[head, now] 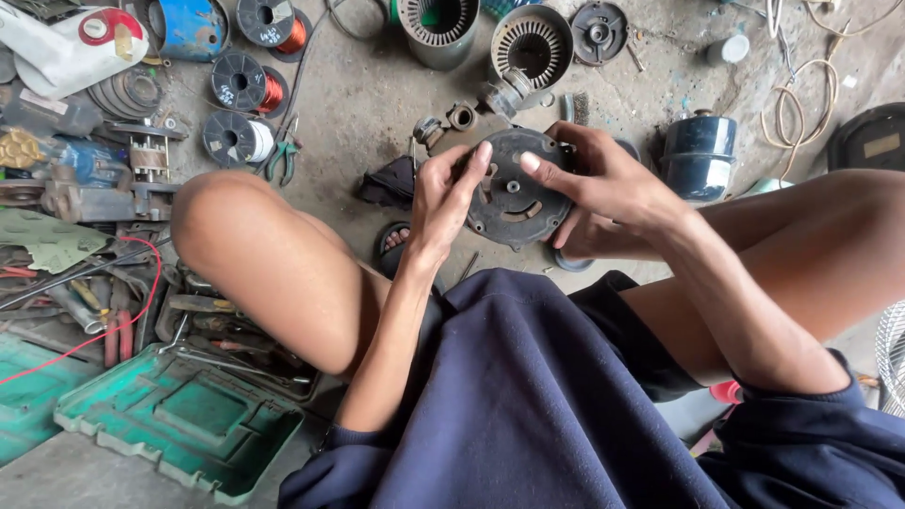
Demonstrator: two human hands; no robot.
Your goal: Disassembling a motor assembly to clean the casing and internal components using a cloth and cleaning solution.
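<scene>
Round motor cover (517, 193): dark grey-black, dull, dusty.
Wire spools (240, 85): black flanges; one wound copper-orange, one wound white.
Pliers (281, 158): green handles.
Tool case (179, 419): green plastic, scuffed and soiled.
Loose wire (141, 302): red.
Capacitor can (699, 155): dark blue, glossy, with a paler band.
Stator housings (533, 42): grey metal, ribbed pattern inside.
Coiled cable (801, 108): cream-beige.
Drum (193, 26): blue, worn.
Clothing (528, 405): plain navy blue.
Floor (377, 85): grey-brown concrete, stained.
</scene>
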